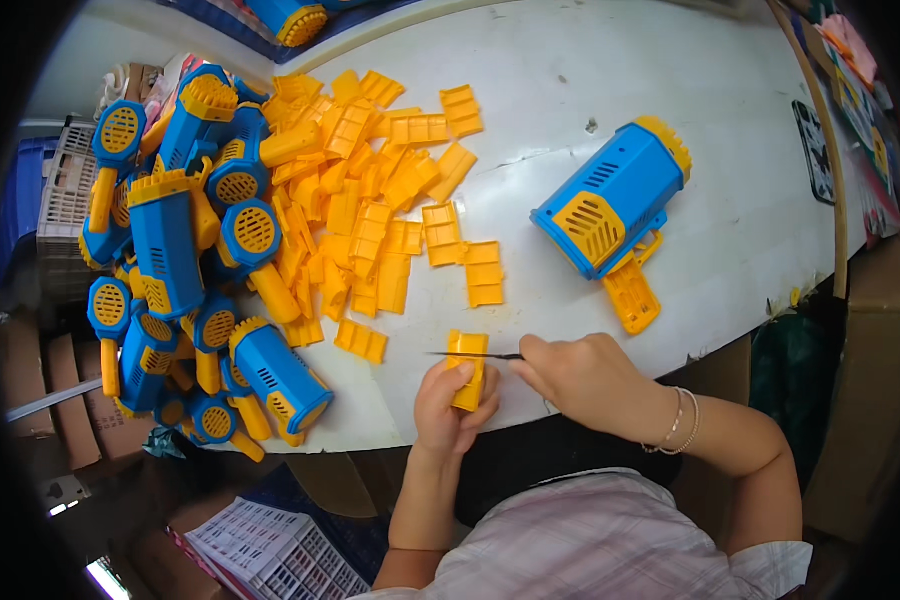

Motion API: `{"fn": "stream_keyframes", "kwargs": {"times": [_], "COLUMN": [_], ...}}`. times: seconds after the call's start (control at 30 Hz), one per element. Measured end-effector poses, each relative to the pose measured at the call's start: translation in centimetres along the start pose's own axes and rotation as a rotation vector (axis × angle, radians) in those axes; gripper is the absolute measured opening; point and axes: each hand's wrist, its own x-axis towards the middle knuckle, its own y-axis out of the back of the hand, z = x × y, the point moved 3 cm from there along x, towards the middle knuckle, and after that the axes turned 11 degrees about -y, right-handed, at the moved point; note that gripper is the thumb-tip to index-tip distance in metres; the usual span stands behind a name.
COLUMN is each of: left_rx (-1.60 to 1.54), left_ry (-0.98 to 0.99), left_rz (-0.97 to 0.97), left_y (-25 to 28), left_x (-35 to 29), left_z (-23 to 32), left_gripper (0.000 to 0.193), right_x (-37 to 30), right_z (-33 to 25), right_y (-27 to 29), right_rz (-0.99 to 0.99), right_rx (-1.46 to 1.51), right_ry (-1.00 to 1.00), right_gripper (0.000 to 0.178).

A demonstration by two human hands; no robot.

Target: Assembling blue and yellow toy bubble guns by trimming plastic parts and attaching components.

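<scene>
At the table's near edge, my left hand [449, 410] grips a yellow plastic cover [468, 374] between thumb and fingers. My right hand [582, 372] is closed on the handle end of a thin, dark, knife-like tool [475, 355]. The tool lies level across the upper part of the cover, its tip reaching past the left side. Whether it cuts into the plastic or only rests there I cannot tell. Beyond my right hand, a blue and yellow toy gun [610, 195] lies on its side; its yellow grip shows an open, ribbed inside.
A heap of loose yellow covers [370, 190] spreads left of centre on the white table [710, 290]. Several blue and yellow toy guns [165, 245] are piled at its left edge. A phone [813, 150] lies far right. White crates [275, 550] stand below on the left.
</scene>
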Motion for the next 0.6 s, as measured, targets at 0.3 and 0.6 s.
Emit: {"fn": "stream_keyframes", "kwargs": {"times": [0.3, 0.6], "left_rx": [-0.082, 0.859], "left_ry": [0.068, 0.219], "left_rz": [-0.007, -0.269], "left_y": [-0.2, -2.0], "left_x": [0.0, -0.3], "left_z": [-0.5, 1.0], "left_gripper": [0.022, 0.016], "right_x": [0.9, 1.9], "right_z": [1.9, 0.8], "right_y": [-0.4, 0.5], "right_rz": [0.099, -0.102], "right_rx": [-0.101, 0.449], "right_ry": [-0.104, -0.156], "right_gripper": [0.026, 0.023]}}
